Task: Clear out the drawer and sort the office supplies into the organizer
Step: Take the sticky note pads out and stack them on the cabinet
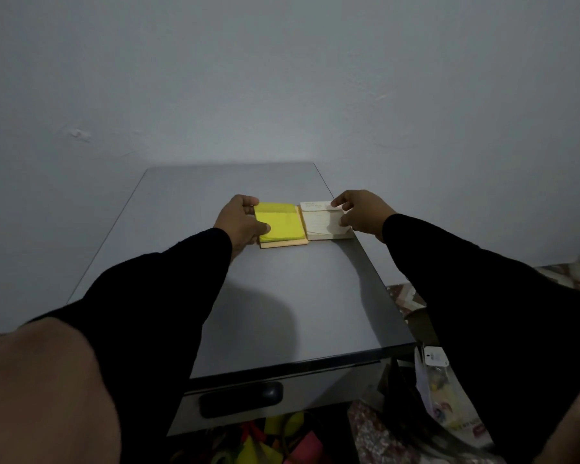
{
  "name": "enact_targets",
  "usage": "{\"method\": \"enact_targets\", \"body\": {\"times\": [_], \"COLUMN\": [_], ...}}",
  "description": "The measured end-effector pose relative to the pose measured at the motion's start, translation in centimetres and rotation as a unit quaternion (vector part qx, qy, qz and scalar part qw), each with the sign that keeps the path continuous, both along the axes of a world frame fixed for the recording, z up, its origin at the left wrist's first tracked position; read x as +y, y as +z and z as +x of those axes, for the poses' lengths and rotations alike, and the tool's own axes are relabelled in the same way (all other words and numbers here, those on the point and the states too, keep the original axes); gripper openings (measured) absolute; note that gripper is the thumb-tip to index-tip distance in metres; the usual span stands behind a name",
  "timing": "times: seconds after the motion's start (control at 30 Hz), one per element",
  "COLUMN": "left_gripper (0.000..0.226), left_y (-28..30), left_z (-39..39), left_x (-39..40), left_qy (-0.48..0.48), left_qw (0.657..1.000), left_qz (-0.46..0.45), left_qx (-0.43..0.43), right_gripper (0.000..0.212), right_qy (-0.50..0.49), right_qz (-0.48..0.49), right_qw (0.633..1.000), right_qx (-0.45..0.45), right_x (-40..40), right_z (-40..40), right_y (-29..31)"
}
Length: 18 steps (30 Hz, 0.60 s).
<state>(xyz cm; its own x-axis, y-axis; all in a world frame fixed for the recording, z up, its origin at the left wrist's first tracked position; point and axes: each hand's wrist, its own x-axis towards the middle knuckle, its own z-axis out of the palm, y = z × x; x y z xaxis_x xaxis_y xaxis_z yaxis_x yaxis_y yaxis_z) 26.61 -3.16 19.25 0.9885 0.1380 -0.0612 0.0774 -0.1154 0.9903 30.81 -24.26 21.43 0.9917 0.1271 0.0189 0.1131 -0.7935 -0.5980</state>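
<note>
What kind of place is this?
Probably a home room: a small grey cabinet with a drawer against a bare wall, and note pads under both hands.

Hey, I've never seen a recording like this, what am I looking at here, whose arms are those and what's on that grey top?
There is no machine here. This is a single picture from a camera worn on a person's head, looking forward and down, so the two black-sleeved arms are that person's own. They reach over a grey cabinet top set against a plain wall. The left hand grips a yellow sticky-note pad, which lies on a pale orange pad. The right hand grips a white paper block right beside it. Both pads rest on the top. Below the front edge is a drawer front with a dark handle, and colourful supplies, too dim to identify, show beneath it.
</note>
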Motion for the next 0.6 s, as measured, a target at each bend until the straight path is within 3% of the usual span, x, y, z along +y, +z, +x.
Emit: {"method": "enact_targets", "body": {"times": [0.2, 0.43, 0.53, 0.6], "left_gripper": [0.054, 0.067, 0.084, 0.089], "left_y": [0.3, 3.1, 4.3, 5.2], "left_z": [-0.4, -6.4, -9.1, -10.9], "left_x": [-0.8, -1.1, -0.4, -0.2], "left_qy": [0.018, -0.022, -0.048, -0.042], "left_qw": [0.996, 0.993, 0.976, 0.972], "left_qz": [0.056, 0.081, 0.190, 0.210], "left_qx": [0.072, 0.086, 0.097, 0.096], "right_gripper": [0.041, 0.041, 0.045, 0.047], "right_qy": [0.013, 0.041, 0.057, 0.065], "right_qz": [0.010, 0.039, 0.035, 0.030], "right_qw": [1.000, 0.998, 0.997, 0.997], "right_qx": [-0.014, -0.021, -0.024, -0.022], "right_x": [-0.4, -0.7, -0.8, -1.2], "right_z": [-2.4, -9.1, -12.8, -15.3], "right_y": [1.0, 2.9, 3.2, 3.5]}}
